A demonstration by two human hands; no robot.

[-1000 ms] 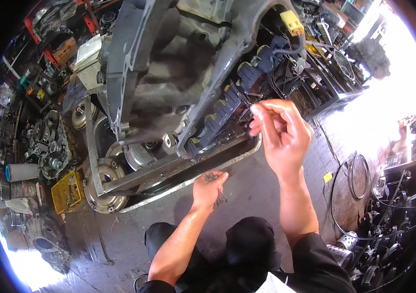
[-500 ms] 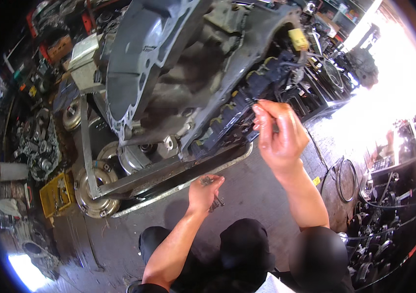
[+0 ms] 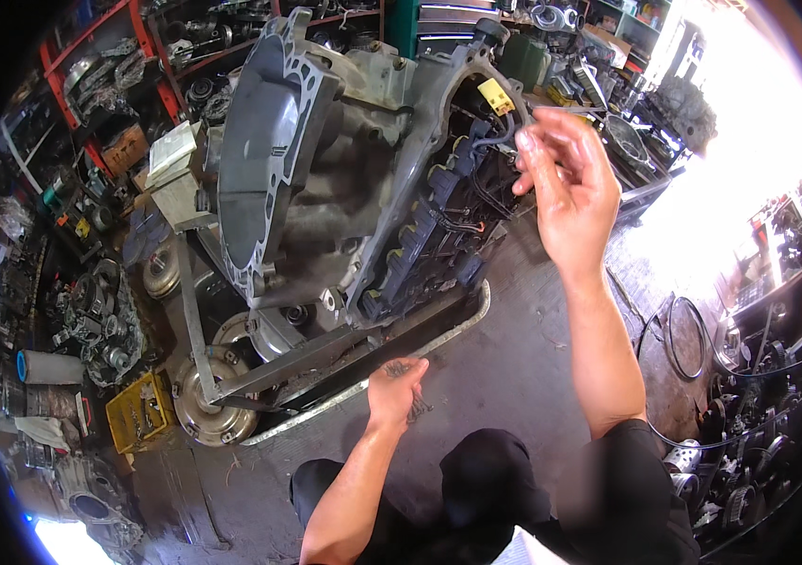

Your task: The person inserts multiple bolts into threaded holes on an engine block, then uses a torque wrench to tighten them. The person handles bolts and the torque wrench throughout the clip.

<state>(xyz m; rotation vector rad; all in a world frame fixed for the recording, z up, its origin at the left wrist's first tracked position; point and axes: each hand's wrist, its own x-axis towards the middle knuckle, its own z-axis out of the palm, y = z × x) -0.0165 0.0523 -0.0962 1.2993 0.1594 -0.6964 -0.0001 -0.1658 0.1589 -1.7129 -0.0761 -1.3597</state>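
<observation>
A large grey transmission housing (image 3: 354,179) with a wide bell-shaped end lies tilted on a metal frame. Along its right side runs a dark valve body (image 3: 420,254) with black wiring and an orange-tipped lead. A yellow connector (image 3: 495,96) sits at the top of that wiring. My right hand (image 3: 578,193) is raised just right of the connector, its fingers loosely bent and the thumb apart from them; I see nothing held there. Low in front of the frame, my left hand (image 3: 391,391) is closed around several small dark bolts (image 3: 418,408), which poke out below the fingers.
Under the housing are the metal frame (image 3: 195,311) and a long drip tray (image 3: 363,384). Round torque converters (image 3: 215,414) and a yellow basket (image 3: 137,419) of small parts stand at the left. Black hose (image 3: 685,353) and piled gears (image 3: 749,476) lie at the right.
My right hand has moved up and away from the valve body, and its pinched fingers have loosened. The left hand stays closed on the bolts. The view has shifted, showing more of the housing.
</observation>
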